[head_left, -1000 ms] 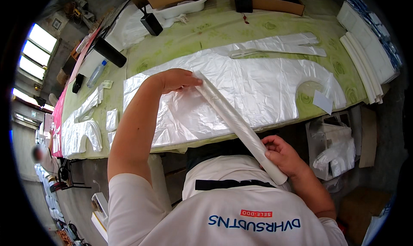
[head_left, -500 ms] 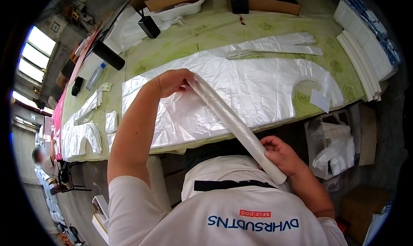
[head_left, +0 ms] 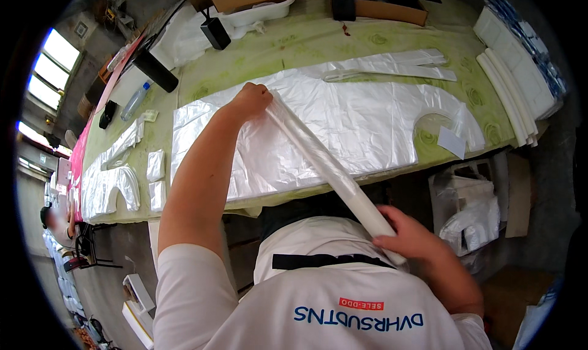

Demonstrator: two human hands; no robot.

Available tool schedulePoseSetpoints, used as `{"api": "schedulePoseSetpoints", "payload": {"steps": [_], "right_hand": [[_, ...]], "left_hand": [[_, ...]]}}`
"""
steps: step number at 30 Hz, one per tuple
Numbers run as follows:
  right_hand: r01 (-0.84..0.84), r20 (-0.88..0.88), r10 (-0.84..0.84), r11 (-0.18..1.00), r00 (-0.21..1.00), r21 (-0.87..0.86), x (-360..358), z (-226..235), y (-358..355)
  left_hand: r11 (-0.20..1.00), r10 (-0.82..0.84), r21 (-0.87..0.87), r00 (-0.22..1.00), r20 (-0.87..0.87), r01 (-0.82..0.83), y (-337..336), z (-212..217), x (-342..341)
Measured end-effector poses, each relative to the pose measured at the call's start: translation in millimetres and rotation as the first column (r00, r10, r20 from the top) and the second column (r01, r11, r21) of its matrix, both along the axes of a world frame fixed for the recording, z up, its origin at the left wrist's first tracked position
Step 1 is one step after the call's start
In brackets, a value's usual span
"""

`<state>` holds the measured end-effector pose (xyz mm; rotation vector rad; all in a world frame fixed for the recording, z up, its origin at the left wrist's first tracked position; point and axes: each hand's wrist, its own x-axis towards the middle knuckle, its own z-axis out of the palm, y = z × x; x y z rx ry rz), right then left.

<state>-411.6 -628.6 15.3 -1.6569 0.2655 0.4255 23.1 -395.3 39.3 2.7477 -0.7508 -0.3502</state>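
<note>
A long, glossy roll of white plastic film (head_left: 321, 157) slants from over the table down to my waist. My left hand (head_left: 252, 102) is closed on its upper end, the fingertips curled under. Near the lower end, my right hand (head_left: 409, 232) wraps round the roll, thumb on the near side; this hand is slightly blurred. Beneath the roll, a flat stack of shiny white plastic sheeting (head_left: 367, 117) covers much of the table, with a rounded cut-out at its right end and long strips at the far side. A small white paper card (head_left: 452, 142) lies by the cut-out.
The table has a green patterned cover (head_left: 386, 37). Smaller folded plastic pieces (head_left: 113, 188), a water bottle (head_left: 135, 101) and a black cylinder (head_left: 155, 70) are at left. White rolls (head_left: 508, 96) lie at right, above a bin of plastic (head_left: 470, 221). Another person sits far left.
My left hand has shifted slightly up on the picture, still at the roll's upper end. My right hand has turned over the lower end, its grip changed. The view has shifted slightly.
</note>
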Motion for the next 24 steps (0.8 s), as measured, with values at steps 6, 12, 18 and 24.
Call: {"api": "schedulePoseSetpoints", "payload": {"steps": [6,12,18,24], "right_hand": [[-0.095,-0.488,0.006,0.983,0.873,-0.158,-121.4,22.3,-58.1],[-0.019,-0.482,-0.100,0.972,0.870,-0.235,-194.2,10.6,-71.7],[0.252,-0.127,-0.270,0.957,0.954,-0.141,-145.9,29.5,-65.2],[0.199,0.237,-0.112,0.900,0.965,-0.387,-11.4,59.3,-67.8]], "left_hand": [[0.994,-0.054,-0.080,0.956,0.289,0.080,1.5,-13.5,-11.5],[0.984,0.100,-0.166,0.975,0.197,-0.067,-7.4,0.8,-5.1],[0.831,0.043,-0.504,0.876,0.480,0.235,11.3,-9.2,-66.7],[0.679,-0.701,-0.057,0.669,0.249,0.732,33.3,0.7,-193.8]]}}
